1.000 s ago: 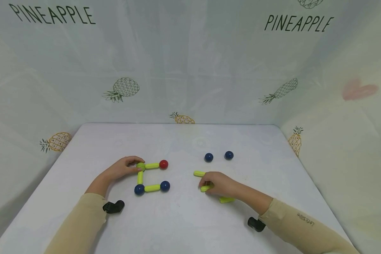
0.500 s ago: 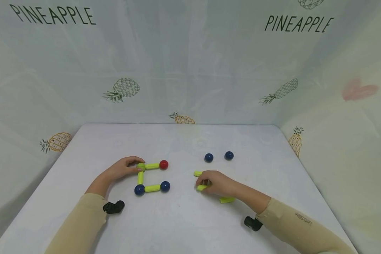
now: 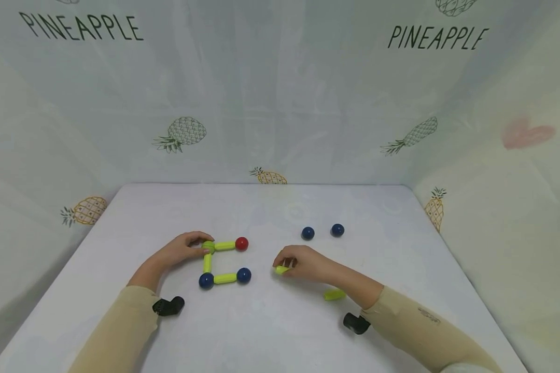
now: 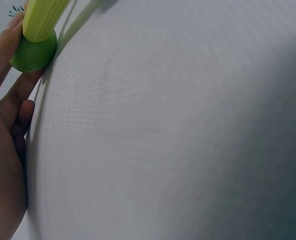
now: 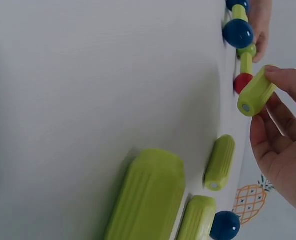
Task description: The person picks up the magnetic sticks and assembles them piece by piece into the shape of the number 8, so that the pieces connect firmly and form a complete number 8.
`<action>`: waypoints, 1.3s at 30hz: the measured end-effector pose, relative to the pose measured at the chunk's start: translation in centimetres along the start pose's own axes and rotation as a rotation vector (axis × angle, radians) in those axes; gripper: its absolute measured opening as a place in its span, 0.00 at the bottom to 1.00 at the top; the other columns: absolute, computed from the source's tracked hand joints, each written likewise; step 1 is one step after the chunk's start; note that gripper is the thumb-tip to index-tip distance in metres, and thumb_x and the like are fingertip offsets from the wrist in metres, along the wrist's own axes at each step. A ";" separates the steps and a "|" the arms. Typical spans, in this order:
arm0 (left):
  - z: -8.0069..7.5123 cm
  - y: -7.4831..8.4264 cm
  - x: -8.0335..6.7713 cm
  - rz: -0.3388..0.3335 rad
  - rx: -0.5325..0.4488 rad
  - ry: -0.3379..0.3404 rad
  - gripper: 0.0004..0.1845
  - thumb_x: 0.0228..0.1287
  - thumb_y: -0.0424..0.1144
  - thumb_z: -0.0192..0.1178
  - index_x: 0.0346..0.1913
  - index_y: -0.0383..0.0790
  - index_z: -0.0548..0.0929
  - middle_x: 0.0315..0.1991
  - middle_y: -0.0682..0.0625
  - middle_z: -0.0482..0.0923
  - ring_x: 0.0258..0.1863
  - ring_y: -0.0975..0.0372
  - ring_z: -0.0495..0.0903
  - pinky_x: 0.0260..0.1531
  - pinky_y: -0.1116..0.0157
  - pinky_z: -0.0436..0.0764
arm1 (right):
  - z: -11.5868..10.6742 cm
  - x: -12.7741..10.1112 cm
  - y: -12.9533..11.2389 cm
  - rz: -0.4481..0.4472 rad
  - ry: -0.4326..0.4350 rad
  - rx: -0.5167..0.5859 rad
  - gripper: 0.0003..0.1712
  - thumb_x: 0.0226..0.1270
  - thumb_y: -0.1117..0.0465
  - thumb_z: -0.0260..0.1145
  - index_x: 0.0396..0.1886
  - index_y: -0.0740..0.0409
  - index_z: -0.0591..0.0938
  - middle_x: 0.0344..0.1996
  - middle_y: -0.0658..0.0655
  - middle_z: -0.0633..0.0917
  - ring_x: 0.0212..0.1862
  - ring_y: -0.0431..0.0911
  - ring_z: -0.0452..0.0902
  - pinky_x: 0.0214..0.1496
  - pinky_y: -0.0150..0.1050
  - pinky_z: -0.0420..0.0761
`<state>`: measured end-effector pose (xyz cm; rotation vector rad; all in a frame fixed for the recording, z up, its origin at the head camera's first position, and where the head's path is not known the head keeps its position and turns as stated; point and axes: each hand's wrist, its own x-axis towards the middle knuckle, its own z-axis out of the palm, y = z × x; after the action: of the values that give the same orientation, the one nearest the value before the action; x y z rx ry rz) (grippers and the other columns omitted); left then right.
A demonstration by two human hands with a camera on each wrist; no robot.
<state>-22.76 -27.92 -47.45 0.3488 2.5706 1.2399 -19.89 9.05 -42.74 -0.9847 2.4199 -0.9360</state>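
My left hand (image 3: 183,249) holds the green ball (image 3: 208,246) at the far left corner of a C-shaped build of balls and yellow-green magnetic rods. From that ball one rod (image 3: 225,246) runs right to a red ball (image 3: 241,243). Another rod (image 3: 207,263) comes forward to a blue ball (image 3: 206,281), joined by a third rod (image 3: 225,278) to a second blue ball (image 3: 244,275). To the right of the build, my right hand (image 3: 305,264) pinches a loose magnetic rod (image 5: 257,92) between thumb and fingers; its end shows a small metal disc.
Two loose blue balls (image 3: 308,233) lie beyond my right hand. A loose rod (image 3: 334,295) rests below the right forearm. In the right wrist view, further rods (image 5: 220,162) lie on the white table (image 3: 270,331). A pineapple-print cloth (image 3: 280,93) hangs behind the table.
My right hand has moved left with the pinched rod, away from the other loose rods and toward the build. The left hand stays on the green ball.
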 end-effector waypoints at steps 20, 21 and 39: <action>0.0 -0.4 0.1 -0.013 -0.007 0.002 0.22 0.51 0.54 0.63 0.50 0.52 0.78 0.56 0.48 0.69 0.59 0.51 0.62 0.58 0.47 0.57 | 0.6 4.3 -2.1 -0.087 0.006 0.095 0.14 0.56 0.65 0.65 0.44 0.52 0.80 0.38 0.40 0.79 0.41 0.37 0.73 0.42 0.29 0.74; 0.0 -0.4 0.1 -0.010 -0.008 0.002 0.22 0.52 0.54 0.63 0.50 0.52 0.78 0.56 0.48 0.69 0.59 0.51 0.62 0.58 0.47 0.57 | 0.6 4.5 -2.1 -0.088 0.007 0.098 0.14 0.56 0.66 0.65 0.44 0.52 0.80 0.38 0.40 0.78 0.41 0.37 0.73 0.42 0.28 0.74; 0.0 -0.5 0.3 0.009 -0.028 -0.006 0.22 0.52 0.52 0.63 0.50 0.50 0.78 0.55 0.48 0.69 0.58 0.51 0.62 0.57 0.47 0.57 | 1.8 7.5 -2.8 -0.043 0.026 0.194 0.14 0.56 0.66 0.66 0.43 0.52 0.81 0.40 0.42 0.79 0.41 0.36 0.75 0.42 0.28 0.75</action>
<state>-23.06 -28.09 -47.91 0.3578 2.5469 1.2749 -22.78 1.37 -42.72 -0.9620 2.2846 -1.1803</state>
